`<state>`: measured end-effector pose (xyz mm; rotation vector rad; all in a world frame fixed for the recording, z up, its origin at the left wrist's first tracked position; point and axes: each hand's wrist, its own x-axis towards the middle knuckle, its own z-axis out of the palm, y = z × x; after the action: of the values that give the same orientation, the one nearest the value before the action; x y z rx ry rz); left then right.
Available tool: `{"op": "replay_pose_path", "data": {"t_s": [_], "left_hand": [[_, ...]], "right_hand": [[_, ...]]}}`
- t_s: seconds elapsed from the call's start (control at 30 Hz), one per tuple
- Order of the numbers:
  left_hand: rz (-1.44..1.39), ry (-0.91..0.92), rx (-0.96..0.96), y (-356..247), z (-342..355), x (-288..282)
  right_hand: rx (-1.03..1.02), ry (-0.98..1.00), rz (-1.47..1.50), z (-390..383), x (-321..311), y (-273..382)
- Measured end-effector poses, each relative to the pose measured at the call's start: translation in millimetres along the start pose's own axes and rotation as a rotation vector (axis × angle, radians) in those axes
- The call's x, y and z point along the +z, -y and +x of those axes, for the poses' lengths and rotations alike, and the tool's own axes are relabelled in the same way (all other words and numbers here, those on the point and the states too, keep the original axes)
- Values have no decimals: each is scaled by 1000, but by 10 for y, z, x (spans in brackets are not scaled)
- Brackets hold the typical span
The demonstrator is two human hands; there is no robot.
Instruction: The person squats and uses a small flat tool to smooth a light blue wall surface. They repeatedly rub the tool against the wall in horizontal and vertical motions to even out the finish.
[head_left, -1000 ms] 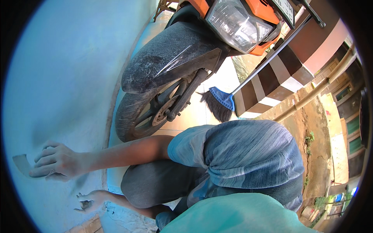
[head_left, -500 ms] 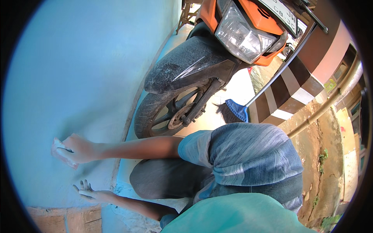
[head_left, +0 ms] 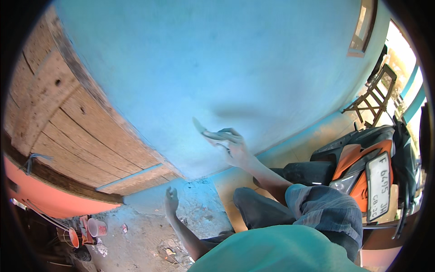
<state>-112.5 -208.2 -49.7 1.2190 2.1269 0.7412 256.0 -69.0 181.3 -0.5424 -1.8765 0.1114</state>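
Observation:
My right hand [head_left: 233, 147] is closed on a thin, flat, pale sheet [head_left: 199, 126], like a folded piece of sandpaper. One end of the sheet sticks out past my fingers, close to the light blue wall [head_left: 176, 81]; whether it touches the wall I cannot tell. Motion smears both the hand and the sheet slightly. Lower down, my left hand [head_left: 171, 202] is raised in front of the foot of the wall, its fingers loosely bent and nothing in them.
Left of the wall stands a wooden plank door [head_left: 90, 136]. An orange and black motorcycle [head_left: 353, 174] is parked close on my right, with a wooden rack [head_left: 376, 99] behind it. A white bucket [head_left: 97, 227] and a basket-like container stand at the lower left on rough ground [head_left: 140, 240].
My view has swung left, bringing in the plank door and shifting the motorcycle to the right. My right hand still holds the sheet; the left hand's fingers are more bent than before.

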Motion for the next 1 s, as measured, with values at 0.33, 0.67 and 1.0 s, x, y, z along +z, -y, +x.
{"op": "replay_pose_path", "data": {"t_s": [0.33,0.67,1.0], "left_hand": [[106,286,-120,-1207,-2048,-1446],[184,609,26,-2640,-2203,-1274],[-529,576,418,-5467,-1514,-702]], "right_hand": [[19,-726,-770,3903,-2282,-456],[240,-517,-566,4148,-2546,-464],[912,-369,473,3023,-3114,313]]}}
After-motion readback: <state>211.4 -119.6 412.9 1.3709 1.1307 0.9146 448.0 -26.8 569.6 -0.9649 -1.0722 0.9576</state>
